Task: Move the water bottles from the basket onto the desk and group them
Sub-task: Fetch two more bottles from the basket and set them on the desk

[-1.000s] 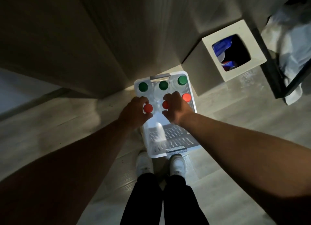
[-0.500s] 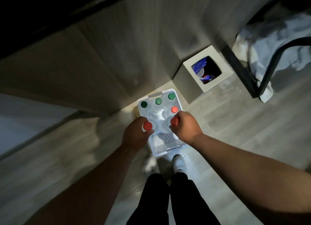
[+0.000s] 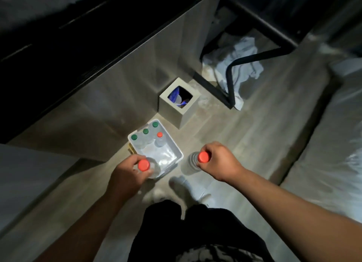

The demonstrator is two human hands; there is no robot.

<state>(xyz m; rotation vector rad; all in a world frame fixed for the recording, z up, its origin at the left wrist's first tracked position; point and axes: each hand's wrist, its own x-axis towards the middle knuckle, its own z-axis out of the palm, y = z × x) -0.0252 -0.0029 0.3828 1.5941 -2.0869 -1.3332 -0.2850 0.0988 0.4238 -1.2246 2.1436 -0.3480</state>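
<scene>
Two clear plastic water bottles with orange-red caps were out of the basket, one in each hand, both upright, long axis vertical, caps pointing up at the camera. The left hand's bottle (image 3: 147, 166) hung over the near-left corner of the white plastic basket (image 3: 177, 151); left hand (image 3: 127, 170) was wrapped around its neck just under the cap. The right hand's bottle (image 3: 194, 162) was right of the basket, above the floor, ribbed clear body showing below the cap; right hand (image 3: 217, 161) was clenched round its neck. Could not tell how far either sat above the floor.

Basket: rectangular, smooth white walls, rounded rim, standing on the floor. Four more clear bottles stood upright at its far end: three green-capped bottles (image 3: 145, 131) in a row along the far wall, one orange-capped bottle (image 3: 159, 134) just nearer, at the right. Near half of the basket showed a bare glossy bottom.

Just beyond the basket, to the right, stood a square grey bin (image 3: 184, 116) with a square open top and blue and white stuff inside. Floor (image 3: 254, 140) was grey wood-grain planks. A crumpled white cloth (image 3: 241, 59) lay far right under a black metal frame (image 3: 231, 79). A grey panel (image 3: 121, 89) rose at far left. Person's black trousers (image 3: 186, 232) and white shoes (image 3: 180, 183), blurred, showed at the near edge.
</scene>
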